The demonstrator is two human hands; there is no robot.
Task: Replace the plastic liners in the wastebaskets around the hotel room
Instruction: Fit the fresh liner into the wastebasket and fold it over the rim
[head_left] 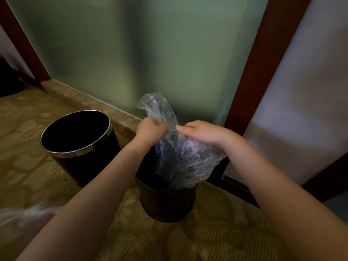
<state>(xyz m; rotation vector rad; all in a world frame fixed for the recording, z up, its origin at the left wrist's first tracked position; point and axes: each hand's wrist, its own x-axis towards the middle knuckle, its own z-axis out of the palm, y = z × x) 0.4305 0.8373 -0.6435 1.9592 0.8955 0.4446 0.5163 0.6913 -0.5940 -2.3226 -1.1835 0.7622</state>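
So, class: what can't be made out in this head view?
Head view: inside of the small wastebasket, hidden by the clear liner.
Head view: bottom of the chrome-rimmed wastebasket, lost in darkness.
Head view: pale plastic lower left, blurred, cut by the edge.
Head view: dark object far left, cut off.

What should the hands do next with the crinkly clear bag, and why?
Probably draw the left hand and right hand apart to spread the clear liner at its mouth. Both hands pinch it bunched together above the small black wastebasket. Its lower part hangs inside, and no plastic is folded over the rim yet.
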